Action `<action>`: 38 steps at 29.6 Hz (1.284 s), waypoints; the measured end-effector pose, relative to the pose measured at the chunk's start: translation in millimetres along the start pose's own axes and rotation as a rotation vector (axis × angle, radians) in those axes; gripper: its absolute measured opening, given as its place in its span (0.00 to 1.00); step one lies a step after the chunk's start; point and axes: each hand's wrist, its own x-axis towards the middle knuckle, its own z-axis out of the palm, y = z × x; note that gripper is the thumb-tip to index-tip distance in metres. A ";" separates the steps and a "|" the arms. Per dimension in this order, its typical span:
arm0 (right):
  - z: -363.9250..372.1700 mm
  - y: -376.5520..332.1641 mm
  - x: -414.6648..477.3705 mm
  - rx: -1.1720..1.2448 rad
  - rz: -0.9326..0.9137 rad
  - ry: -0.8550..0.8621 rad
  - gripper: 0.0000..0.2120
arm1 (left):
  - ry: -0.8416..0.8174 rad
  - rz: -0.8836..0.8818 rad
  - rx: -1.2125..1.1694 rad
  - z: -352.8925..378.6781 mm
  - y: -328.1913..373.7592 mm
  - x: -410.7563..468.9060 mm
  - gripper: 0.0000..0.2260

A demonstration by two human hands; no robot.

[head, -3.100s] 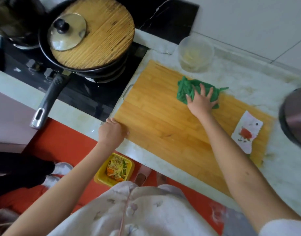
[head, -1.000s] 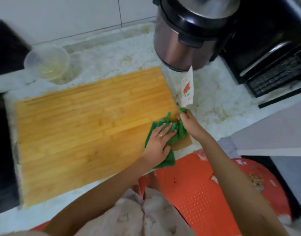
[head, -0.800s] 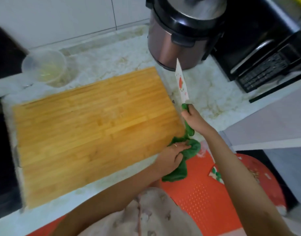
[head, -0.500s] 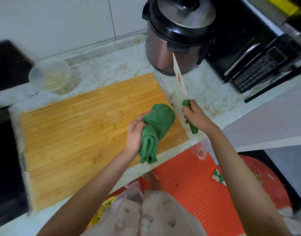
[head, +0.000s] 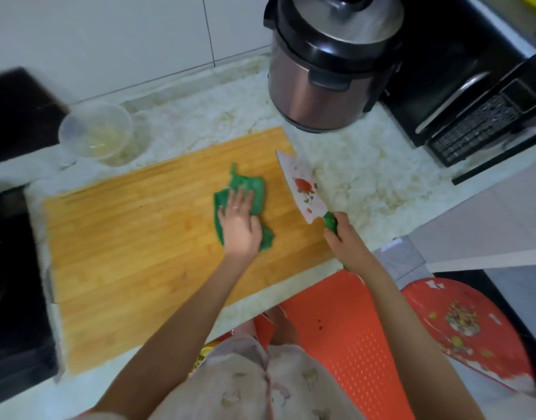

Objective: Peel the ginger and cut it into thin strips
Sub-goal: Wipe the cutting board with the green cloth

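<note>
Left hand (head: pixel 241 227): fingers straight, pressing green cloth (head: pixel 248 189) flat on rectangular bamboo cutting board (head: pixel 133 237).
Right hand (head: pixel 347 242): fingers wrapped round green-handled, rose-printed white knife (head: pixel 304 189); blade points 11 o'clock.
Ginger: not in view.

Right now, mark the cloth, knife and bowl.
cloth (head: pixel 250 189): head view, bare upper fold.
knife (head: pixel 303 186): head view, flower print on the blade.
bowl (head: pixel 76 125): head view, inner wall near the rim.
</note>
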 end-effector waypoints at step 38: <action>-84.6 18.6 -45.1 0.064 -0.018 0.340 0.10 | -0.633 0.409 -0.348 86.3 76.4 -28.8 0.22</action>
